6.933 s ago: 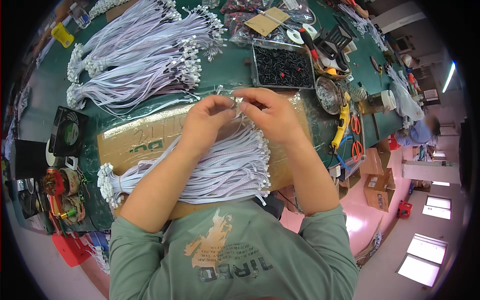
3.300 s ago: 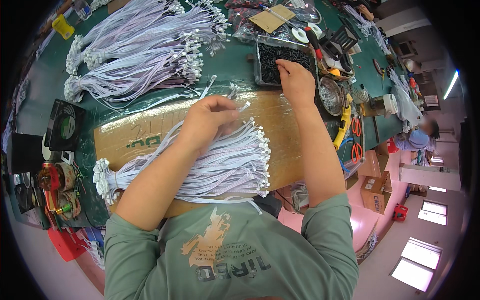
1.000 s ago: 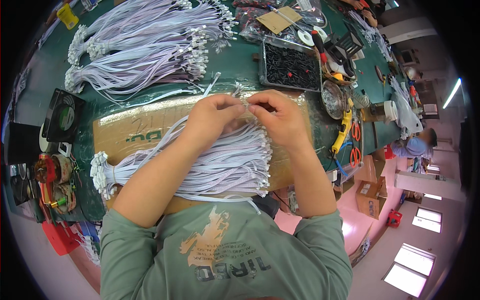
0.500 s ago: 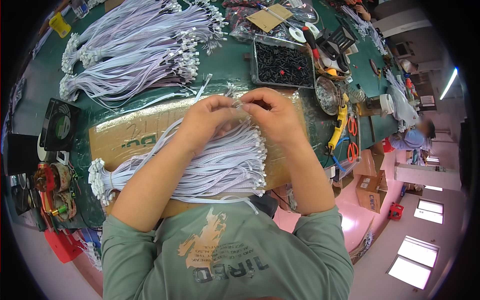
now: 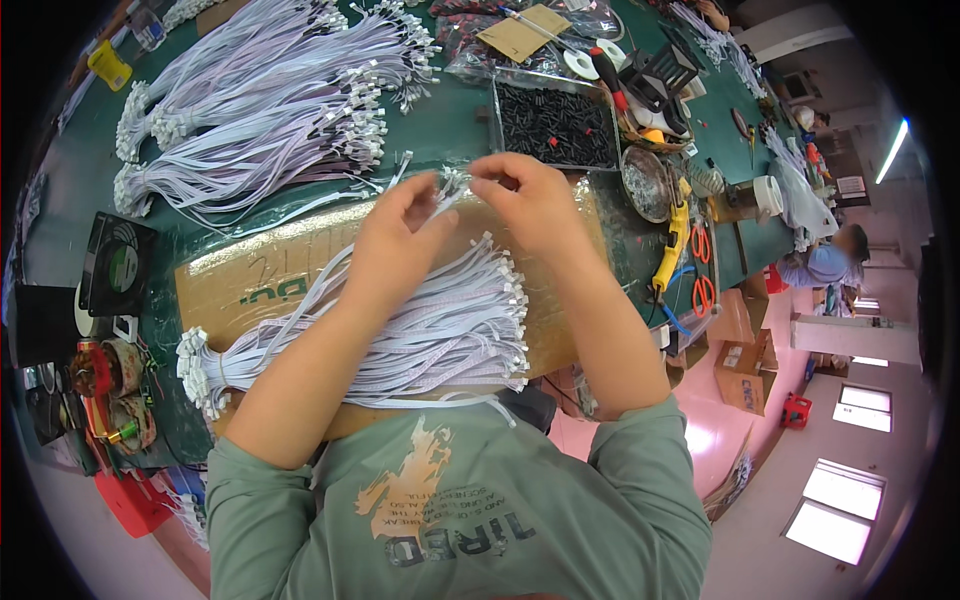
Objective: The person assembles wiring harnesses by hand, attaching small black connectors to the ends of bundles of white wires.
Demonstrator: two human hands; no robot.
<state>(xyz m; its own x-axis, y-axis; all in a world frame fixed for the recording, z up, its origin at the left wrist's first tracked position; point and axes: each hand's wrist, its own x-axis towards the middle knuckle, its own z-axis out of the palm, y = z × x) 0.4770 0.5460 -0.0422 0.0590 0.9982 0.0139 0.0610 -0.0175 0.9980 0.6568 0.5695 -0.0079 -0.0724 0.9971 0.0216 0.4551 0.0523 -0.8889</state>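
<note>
While a pale cable end (image 5: 446,196) shows between your two hands above the far edge of a cardboard sheet (image 5: 220,290), work on that single piece appears unfinished. Your left hand (image 5: 446,200) curves around it, thumb and forefinger apart; whether the hidden fingers grip it, you cannot tell here. Your right hand (image 5: 475,175) brings thumb and forefinger close together just beside it, with any pinched part too small to make out. Below, a near bundle of white ribbon cables (image 5: 450,330) lies gathered at its left end and fanned at its right, its white tips too small to show how many are done. Beyond your right hand, a clear tray (image 5: 558,164) holds plenty of black pieces (image 5: 550,120), seemingly far from used up. At upper left, larger cable bundles (image 5: 265,150) cover the green worktop (image 5: 425,140), their state of completion unclear.
</note>
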